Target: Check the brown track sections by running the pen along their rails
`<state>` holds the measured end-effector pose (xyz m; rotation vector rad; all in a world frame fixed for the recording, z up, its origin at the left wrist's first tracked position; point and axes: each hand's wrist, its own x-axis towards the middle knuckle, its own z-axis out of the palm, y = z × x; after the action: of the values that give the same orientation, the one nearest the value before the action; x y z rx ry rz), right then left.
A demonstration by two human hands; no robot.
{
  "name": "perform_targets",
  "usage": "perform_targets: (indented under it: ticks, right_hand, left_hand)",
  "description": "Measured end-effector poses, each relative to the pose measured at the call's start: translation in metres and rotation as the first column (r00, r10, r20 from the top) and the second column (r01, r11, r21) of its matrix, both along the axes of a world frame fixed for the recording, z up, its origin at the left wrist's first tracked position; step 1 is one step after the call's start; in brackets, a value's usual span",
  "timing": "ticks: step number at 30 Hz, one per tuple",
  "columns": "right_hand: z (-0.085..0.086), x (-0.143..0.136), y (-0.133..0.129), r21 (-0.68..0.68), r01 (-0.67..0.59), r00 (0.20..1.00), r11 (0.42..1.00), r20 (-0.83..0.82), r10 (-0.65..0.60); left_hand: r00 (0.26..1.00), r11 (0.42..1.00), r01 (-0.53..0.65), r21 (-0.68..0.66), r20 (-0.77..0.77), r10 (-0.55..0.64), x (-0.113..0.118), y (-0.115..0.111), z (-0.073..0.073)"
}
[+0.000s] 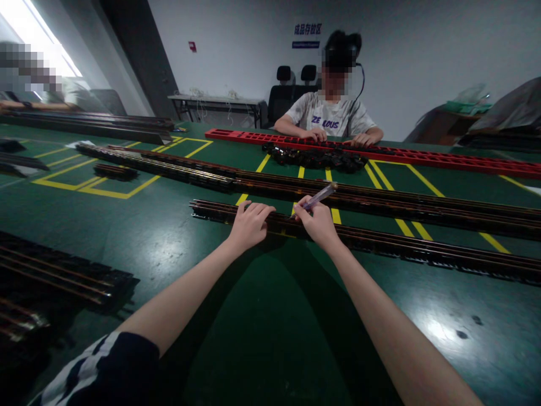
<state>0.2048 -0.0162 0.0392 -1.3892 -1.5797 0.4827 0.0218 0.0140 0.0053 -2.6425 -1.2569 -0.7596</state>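
A long black rail assembly with copper-coloured strips [393,243] lies across the green table [270,332] in front of me. My left hand [250,226] rests on it, fingers bent over its far edge. What lies under that palm is hidden. My right hand [316,221] is closed around a slim, clear-bodied pen [320,197], tilted up to the right. The pen's lower tip points down at the rail between my two hands; whether it touches cannot be seen. Just beyond runs a bundle of similar long rails [270,185].
Across the table a person [332,113] has both hands on a long red rack [406,155]. A heap of black parts [315,158] lies before it. More black rails [59,270] lie at my left. Another person [38,90] sits at far left.
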Motion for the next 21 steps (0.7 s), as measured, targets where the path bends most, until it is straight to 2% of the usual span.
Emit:
perform_targets:
  ticks: [21]
  right_hand:
    - [-0.0009, 0.0059, 0.0020, 0.010, 0.025, 0.997, 1.000, -0.071, -0.025]
  left_hand:
    - [0.999, 1.000, 0.027, -0.014, 0.029, -0.026, -0.0021, 0.0027, -0.0020]
